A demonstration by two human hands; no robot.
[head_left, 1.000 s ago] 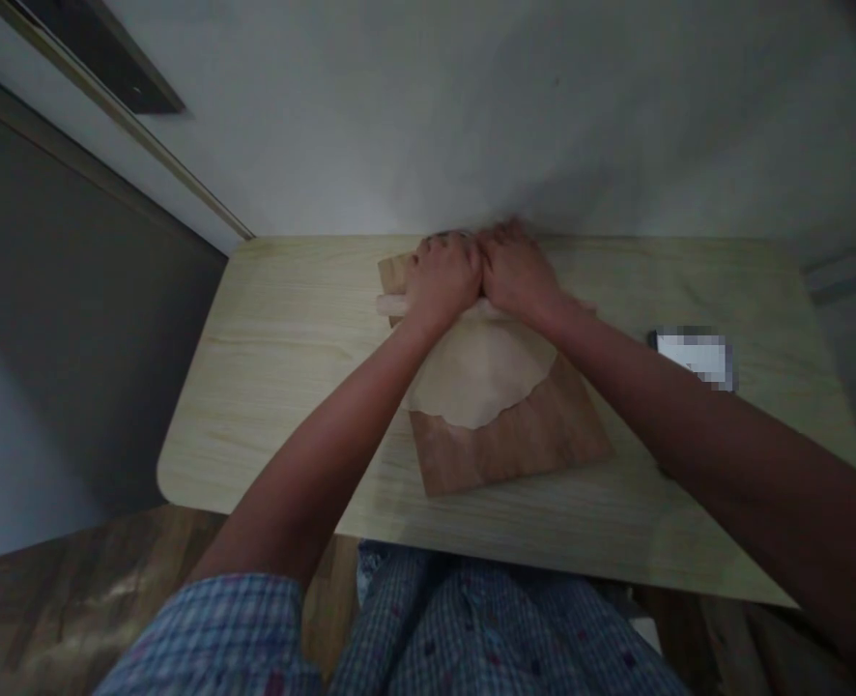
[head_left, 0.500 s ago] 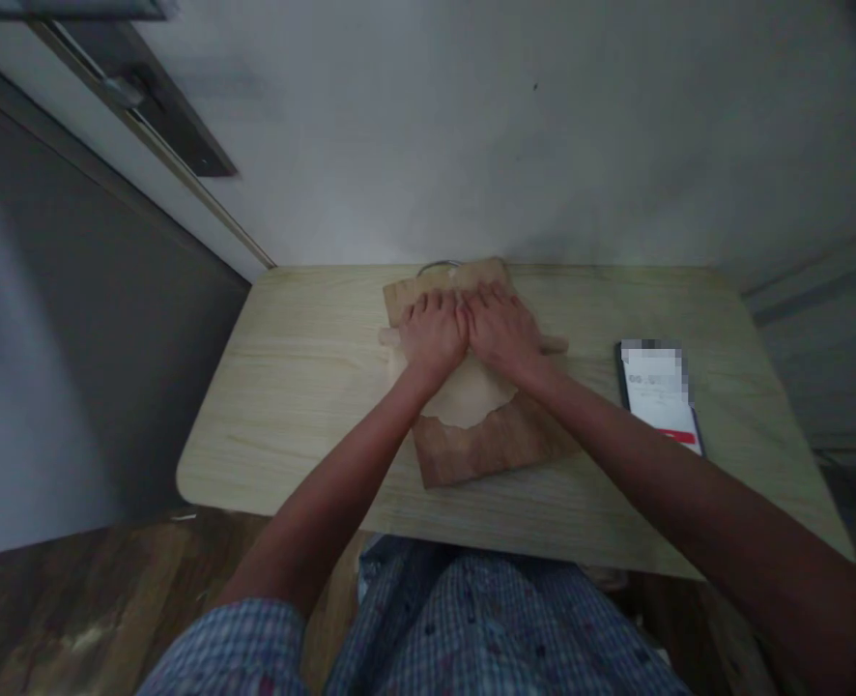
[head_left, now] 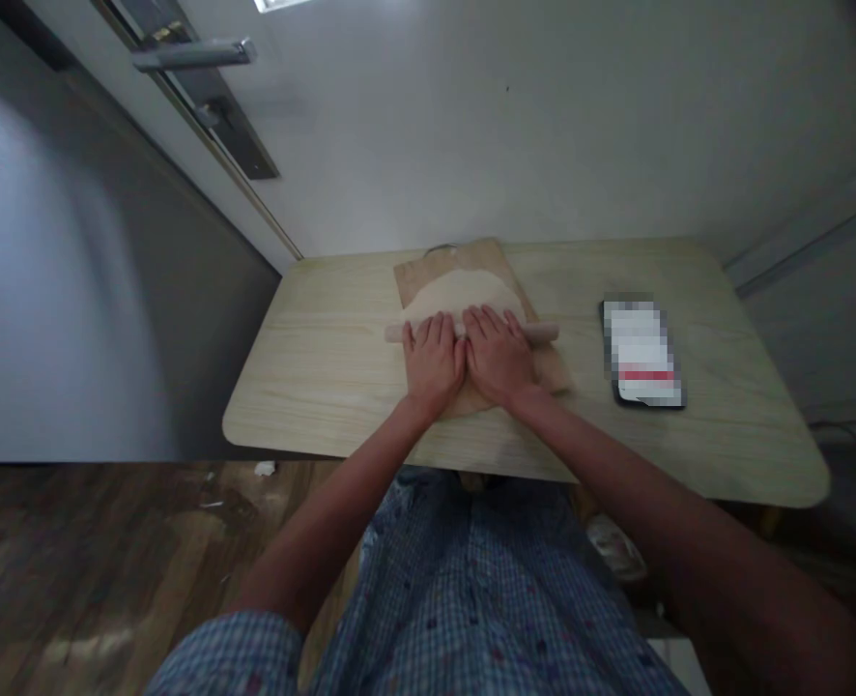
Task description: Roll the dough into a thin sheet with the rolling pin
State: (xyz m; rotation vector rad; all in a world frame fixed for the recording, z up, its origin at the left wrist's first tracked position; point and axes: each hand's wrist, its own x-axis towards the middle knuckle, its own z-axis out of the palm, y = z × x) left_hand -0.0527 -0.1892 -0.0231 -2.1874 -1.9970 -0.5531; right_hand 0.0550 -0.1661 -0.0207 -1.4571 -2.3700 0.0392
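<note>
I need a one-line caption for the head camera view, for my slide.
Both hands, left hand beside right hand, press flat on a wooden rolling pin over pale flattened dough.

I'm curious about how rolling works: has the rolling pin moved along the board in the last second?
Yes. The rolling pin has rolled from the far end of the wooden board toward the person, uncovering dough beyond it.

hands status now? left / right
Left hand: open, flat, palm down on the rolling pin.
Right hand: open, flat on the same pin, over the dough on the board.
</note>
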